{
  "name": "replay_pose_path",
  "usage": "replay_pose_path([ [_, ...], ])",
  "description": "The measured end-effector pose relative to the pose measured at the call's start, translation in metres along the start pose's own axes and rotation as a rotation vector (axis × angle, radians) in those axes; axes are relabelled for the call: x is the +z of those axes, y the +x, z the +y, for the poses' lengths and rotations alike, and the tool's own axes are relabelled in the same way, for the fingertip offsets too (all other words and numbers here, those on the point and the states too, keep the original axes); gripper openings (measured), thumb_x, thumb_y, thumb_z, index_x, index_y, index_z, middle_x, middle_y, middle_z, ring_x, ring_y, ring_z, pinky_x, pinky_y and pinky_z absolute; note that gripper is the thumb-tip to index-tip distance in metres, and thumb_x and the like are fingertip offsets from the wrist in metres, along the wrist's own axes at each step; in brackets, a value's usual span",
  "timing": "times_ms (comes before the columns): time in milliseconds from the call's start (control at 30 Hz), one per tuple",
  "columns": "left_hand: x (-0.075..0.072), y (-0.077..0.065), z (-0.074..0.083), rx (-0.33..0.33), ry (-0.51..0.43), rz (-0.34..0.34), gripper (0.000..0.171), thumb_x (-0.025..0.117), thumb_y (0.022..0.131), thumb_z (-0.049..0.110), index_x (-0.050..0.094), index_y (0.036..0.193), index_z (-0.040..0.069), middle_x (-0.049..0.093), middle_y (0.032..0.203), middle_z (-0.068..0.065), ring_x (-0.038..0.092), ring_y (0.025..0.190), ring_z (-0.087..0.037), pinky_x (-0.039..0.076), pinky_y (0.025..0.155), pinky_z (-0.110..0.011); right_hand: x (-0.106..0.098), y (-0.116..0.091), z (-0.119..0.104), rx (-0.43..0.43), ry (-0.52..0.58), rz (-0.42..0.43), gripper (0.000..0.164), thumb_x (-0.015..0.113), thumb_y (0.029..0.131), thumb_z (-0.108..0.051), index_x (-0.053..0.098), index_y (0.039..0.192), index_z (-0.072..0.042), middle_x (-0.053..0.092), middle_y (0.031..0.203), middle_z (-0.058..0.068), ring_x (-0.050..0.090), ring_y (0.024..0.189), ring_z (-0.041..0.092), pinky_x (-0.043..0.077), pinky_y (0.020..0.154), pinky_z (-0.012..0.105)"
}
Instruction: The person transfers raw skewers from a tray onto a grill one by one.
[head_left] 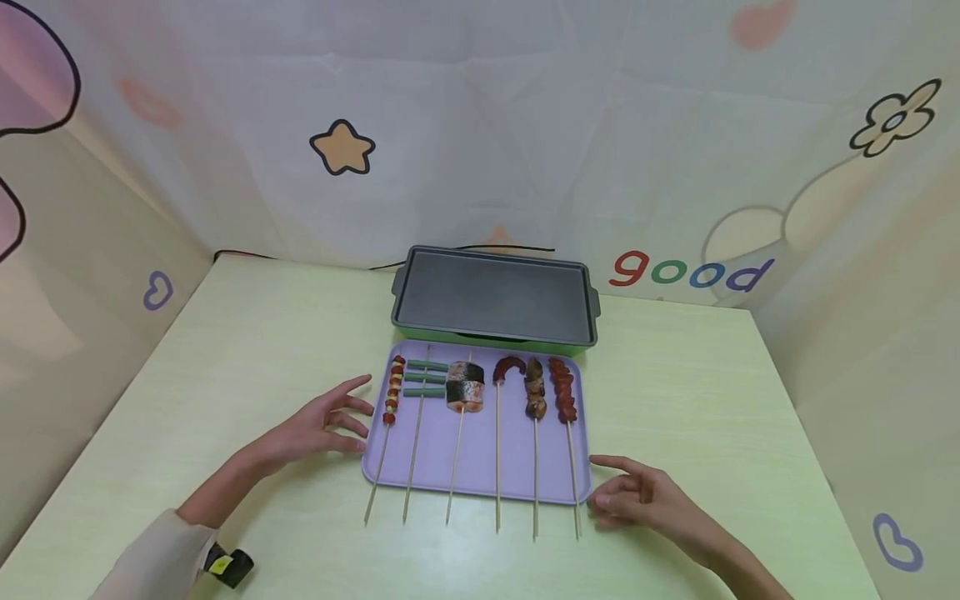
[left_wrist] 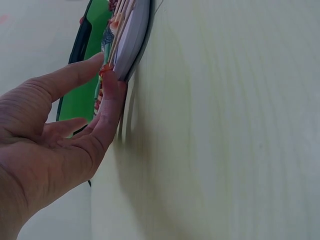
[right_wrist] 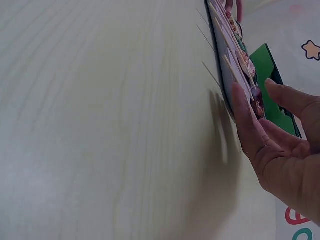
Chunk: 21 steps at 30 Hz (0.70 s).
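Note:
A pale purple tray (head_left: 477,454) lies between the two hands, bearing several skewers with their stick ends over its near edge. From left to right they carry red and pale beads (head_left: 393,390), green sticks (head_left: 424,378), dark-skinned pinkish chunks (head_left: 465,386), a curled red tentacle (head_left: 510,364), brown pieces (head_left: 535,389) and red chunks (head_left: 562,392). At the tray's left edge is the left hand (head_left: 322,429), fingers spread and loosely bent. The right hand (head_left: 637,496) is by the near right corner, its index finger extended to the rim. Neither hand grips anything.
Right behind the tray stands a dark rectangular griddle (head_left: 495,287) with a green base (head_left: 487,337). A black cable (head_left: 506,247) runs behind it along the foot of the printed curtain (head_left: 480,150). Pale wood-grain table (head_left: 675,383) surrounds the tray.

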<state>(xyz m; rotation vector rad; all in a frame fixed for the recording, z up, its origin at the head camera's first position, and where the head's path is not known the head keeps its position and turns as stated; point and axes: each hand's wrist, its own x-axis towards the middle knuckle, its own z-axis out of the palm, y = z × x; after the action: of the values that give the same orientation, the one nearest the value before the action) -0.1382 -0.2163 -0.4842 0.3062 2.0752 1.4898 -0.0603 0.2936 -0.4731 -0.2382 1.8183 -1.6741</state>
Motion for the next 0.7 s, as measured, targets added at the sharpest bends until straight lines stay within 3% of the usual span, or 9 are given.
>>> replay_pose_path([
  [267,0.000,0.003,0.000,0.018,-0.005,-0.023,0.094,0.075,0.090,0.006,0.016,0.163,0.006,0.047,0.142,-0.028,0.065,0.112,-0.025,0.056,0.088,-0.027,0.014,0.001,0.009,-0.026,0.116,-0.064,0.066,0.056,0.104,-0.005,0.019,0.154,0.015,0.074,0.118,0.013,0.074,0.109,0.019,0.060,0.090,0.038],
  [467,0.001,0.005,0.000,0.030,-0.017,-0.044,0.093,0.073,0.088,0.000,0.017,0.162,0.002,0.045,0.139,-0.030,0.064,0.107,-0.025,0.057,0.084,-0.024,0.022,0.004,0.011,0.004,0.149,-0.051,0.067,0.056,0.104,-0.006,0.018,0.156,0.013,0.074,0.119,0.016,0.074,0.109,0.019,0.059,0.092,0.037],
  [700,0.001,0.008,-0.002,0.015,-0.012,-0.064,0.098,0.078,0.086,0.003,0.018,0.163,0.006,0.041,0.141,-0.027,0.060,0.107,-0.025,0.056,0.084,-0.023,0.024,0.005,0.012,0.027,0.166,-0.036,0.070,0.056,0.104,-0.008,0.015,0.157,0.012,0.075,0.116,0.015,0.074,0.107,0.020,0.060,0.091,0.036],
])
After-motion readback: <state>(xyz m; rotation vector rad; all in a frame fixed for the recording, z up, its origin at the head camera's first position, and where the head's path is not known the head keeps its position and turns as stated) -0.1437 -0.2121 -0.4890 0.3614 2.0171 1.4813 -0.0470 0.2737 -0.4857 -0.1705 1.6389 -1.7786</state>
